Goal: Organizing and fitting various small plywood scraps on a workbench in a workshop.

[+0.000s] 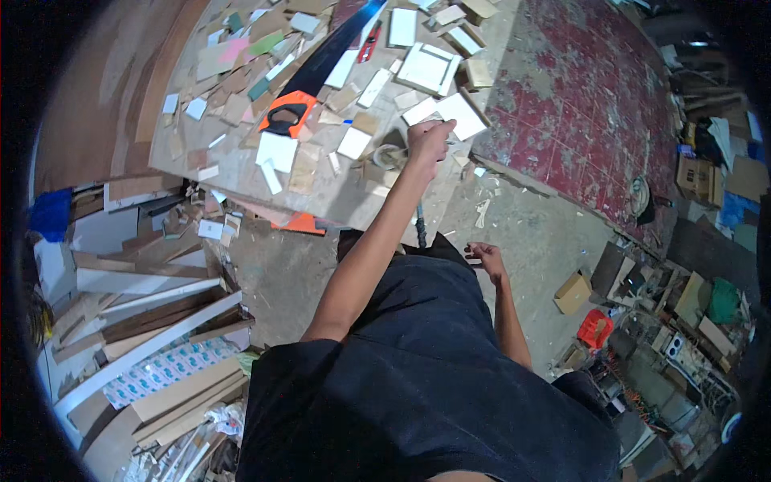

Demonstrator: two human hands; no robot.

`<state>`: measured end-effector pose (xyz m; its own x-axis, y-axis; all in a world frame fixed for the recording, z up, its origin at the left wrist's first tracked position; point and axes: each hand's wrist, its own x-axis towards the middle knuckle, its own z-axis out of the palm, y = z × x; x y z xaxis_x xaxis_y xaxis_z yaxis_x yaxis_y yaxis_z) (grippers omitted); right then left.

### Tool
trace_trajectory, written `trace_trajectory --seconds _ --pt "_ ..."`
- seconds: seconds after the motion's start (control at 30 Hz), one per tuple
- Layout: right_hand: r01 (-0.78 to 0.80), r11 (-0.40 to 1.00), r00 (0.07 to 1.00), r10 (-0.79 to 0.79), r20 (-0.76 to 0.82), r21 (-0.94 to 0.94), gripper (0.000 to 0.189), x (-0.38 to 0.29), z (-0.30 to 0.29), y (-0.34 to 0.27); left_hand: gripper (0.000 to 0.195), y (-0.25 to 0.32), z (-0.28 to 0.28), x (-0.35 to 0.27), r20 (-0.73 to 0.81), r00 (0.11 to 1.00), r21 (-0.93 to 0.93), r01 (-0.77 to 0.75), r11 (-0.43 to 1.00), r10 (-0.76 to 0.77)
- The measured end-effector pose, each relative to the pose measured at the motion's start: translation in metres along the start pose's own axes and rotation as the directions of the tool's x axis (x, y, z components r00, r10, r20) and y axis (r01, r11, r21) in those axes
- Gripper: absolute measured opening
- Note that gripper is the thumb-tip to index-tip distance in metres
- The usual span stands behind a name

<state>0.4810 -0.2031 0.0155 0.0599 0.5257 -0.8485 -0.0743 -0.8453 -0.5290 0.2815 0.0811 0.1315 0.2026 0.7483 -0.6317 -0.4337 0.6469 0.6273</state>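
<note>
My left hand (429, 143) reaches over the work table (337, 202), fingers curled beside a white board piece (461, 115). A thin dark sliver shows at its fingers; whether it is gripped cannot be told. Below the hand, a roll of tape (388, 156) rests on the table. My right hand (488, 259) hangs near my right hip, fingers loosely bent and apart, with nothing visible in them. Farther left lies a handsaw (289, 114) with an orange and black handle. A white framed panel (429, 69) and a small red tool (370, 42) lie beyond.
Wood and board offcuts (235, 108) litter the table. A dark handle (420, 226) juts near its front edge. Stacked boards (162, 313) crowd the left floor. To the right are a worn red floor (578, 120), a cardboard box (572, 292) and a red plastic container (595, 328).
</note>
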Motion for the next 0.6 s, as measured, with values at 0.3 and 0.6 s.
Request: trace_trajectory --seconds 0.3,0.6 --pt "-0.066 0.998 0.998 0.066 0.016 0.010 0.038 -0.002 -0.033 0.030 0.021 -0.065 0.021 0.083 -0.170 0.984 0.088 -0.041 0.995 0.056" --pt "-0.047 0.997 0.999 0.048 -0.025 0.057 0.040 0.000 -0.058 0.037 0.017 -0.056 0.042 0.080 -0.219 0.973 0.074 -0.052 0.996 0.067"
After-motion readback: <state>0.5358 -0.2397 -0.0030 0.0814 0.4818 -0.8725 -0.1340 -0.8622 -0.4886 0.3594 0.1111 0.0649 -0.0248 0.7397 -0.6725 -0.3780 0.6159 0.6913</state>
